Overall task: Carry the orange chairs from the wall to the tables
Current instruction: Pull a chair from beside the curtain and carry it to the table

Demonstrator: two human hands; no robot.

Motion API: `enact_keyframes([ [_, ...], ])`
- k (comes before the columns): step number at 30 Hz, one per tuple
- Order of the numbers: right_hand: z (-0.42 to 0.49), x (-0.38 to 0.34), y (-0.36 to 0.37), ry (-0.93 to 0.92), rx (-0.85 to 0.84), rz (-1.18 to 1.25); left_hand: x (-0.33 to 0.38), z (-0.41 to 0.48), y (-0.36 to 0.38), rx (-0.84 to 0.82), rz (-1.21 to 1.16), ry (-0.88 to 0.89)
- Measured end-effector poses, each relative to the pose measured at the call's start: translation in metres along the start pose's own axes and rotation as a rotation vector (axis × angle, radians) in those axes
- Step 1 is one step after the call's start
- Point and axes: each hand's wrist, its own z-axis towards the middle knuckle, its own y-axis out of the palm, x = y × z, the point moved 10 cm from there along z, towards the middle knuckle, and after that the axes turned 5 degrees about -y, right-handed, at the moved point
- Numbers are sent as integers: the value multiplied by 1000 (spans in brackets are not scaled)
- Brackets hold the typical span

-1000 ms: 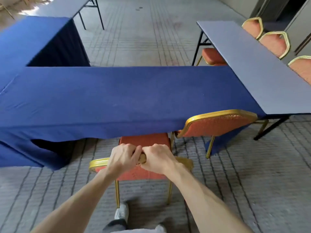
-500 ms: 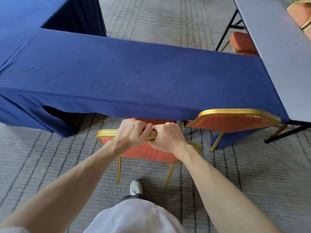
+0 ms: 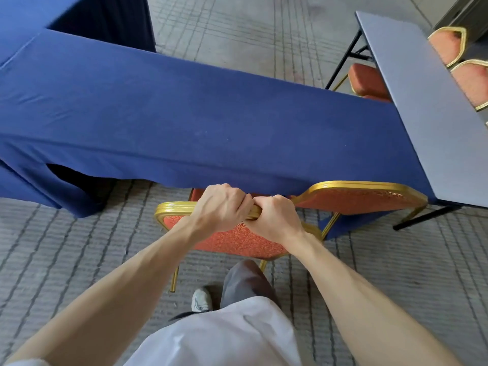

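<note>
Straight ahead, a long table (image 3: 198, 122) under a blue cloth fills the view, with a bare grey table (image 3: 427, 114) meeting its right end. At its near edge stands an orange chair (image 3: 237, 240), seat partly under the cloth, just beside a second orange chair (image 3: 356, 199). The left hand (image 3: 219, 207) and right hand (image 3: 274, 220) grip its gold top rail, fingers curled tight, the two hands touching.
</note>
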Motion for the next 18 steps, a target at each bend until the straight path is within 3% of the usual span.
enact_keyframes([
  [5, -1, 3, 7, 16, -70, -61, 0, -3, 8, 4, -24, -25],
  [10, 1, 9, 10, -9, -11, -71, -3, 5, 11, 1, -68, -38],
  [18, 34, 46, 26, -15, -149, -87, -18, 55, 52, -111, -5, -121],
])
